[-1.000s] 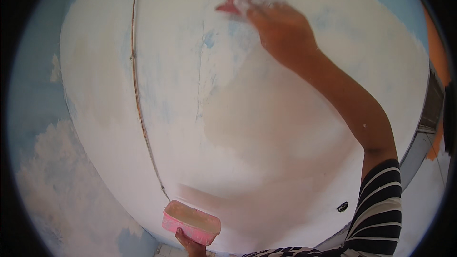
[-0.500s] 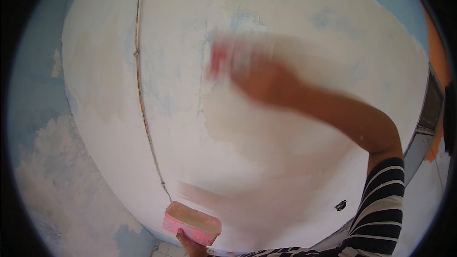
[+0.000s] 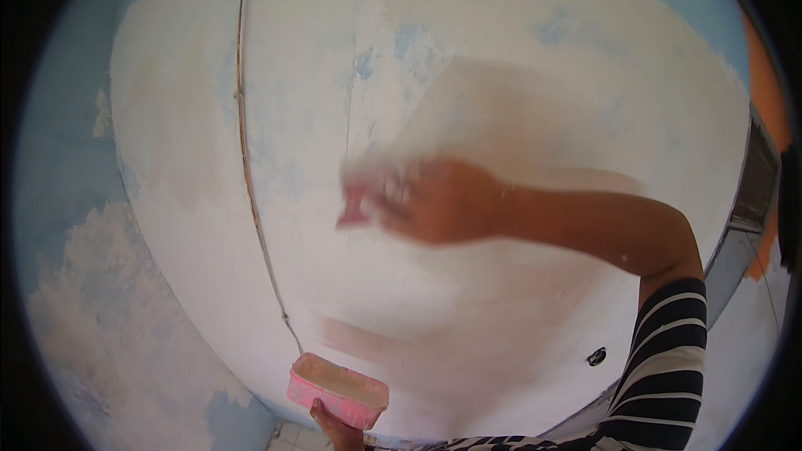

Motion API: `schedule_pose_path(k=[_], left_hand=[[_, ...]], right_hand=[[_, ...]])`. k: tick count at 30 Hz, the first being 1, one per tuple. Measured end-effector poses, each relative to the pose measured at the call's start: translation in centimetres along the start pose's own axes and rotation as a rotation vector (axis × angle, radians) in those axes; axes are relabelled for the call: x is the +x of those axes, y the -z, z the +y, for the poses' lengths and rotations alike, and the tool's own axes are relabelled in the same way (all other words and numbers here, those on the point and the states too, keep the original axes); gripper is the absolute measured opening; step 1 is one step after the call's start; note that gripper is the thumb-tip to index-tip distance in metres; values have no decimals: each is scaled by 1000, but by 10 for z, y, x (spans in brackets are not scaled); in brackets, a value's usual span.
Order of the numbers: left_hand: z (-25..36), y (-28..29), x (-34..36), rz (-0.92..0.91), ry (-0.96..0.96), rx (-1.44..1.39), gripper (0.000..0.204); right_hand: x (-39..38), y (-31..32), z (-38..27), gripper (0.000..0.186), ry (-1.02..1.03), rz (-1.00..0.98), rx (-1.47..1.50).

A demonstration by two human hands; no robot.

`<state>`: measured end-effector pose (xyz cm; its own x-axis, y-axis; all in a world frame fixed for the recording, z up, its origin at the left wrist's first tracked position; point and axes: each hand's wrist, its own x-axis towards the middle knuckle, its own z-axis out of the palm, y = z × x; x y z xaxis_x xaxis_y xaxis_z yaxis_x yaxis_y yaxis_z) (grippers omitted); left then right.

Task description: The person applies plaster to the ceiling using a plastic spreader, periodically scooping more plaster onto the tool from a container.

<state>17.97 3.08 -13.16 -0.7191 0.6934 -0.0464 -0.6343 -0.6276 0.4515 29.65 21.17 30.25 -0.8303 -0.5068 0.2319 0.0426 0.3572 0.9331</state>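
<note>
My right hand (image 3: 447, 202), smeared by motion, is closed around a red-pink scraper (image 3: 354, 205) at the wall's surface. Its blade is too blurred to make out clearly. At the bottom, my left hand (image 3: 336, 429) grips a pink rectangular tub (image 3: 368, 414) from below and the side, with the thumb against its wall. Off-white paste (image 3: 338, 378) lies inside the tub. In front of me the wall (image 3: 451, 301) is covered with off-white filler, and light blue paint shows through in patches near the top middle.
A thin cable or conduit (image 3: 244, 142) runs down the wall on the left, ending near the tub. Low on the right is a dark wall opening (image 3: 596, 357). A patchy blue side wall (image 3: 75, 284) stands at left. An orange strip (image 3: 764, 75) and dark frame (image 3: 754, 175) edge the right.
My right hand has swept the scraper downward and slightly left across the wall, with the forearm lower now. The left hand and tub have stayed nearly in place.
</note>
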Motion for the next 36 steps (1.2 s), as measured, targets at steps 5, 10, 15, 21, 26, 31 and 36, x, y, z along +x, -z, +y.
schedule_pose_path(k=[5,10,15,21,26,31,36], left_hand=[[0,-14,-4,-61,-66,58,71],[-5,-15,-3,-30,-133,134,70],[-2,-10,-3,-82,-79,62,68],[0,-10,-9,-120,-59,94,68],[-5,-3,-8,19,-94,78,68],[-1,-6,-6,-128,-32,29,71],[-1,-9,-5,-59,-93,75,72]], right_hand=[[8,39,113,25,-390,253,-218],[-17,16,135,23,-359,147,-426],[16,31,-4,23,-95,-53,91],[5,64,164,22,-642,134,-577],[6,3,70,21,-187,176,-162],[20,42,43,28,-325,104,131],[-7,63,182,36,-719,122,-645]])
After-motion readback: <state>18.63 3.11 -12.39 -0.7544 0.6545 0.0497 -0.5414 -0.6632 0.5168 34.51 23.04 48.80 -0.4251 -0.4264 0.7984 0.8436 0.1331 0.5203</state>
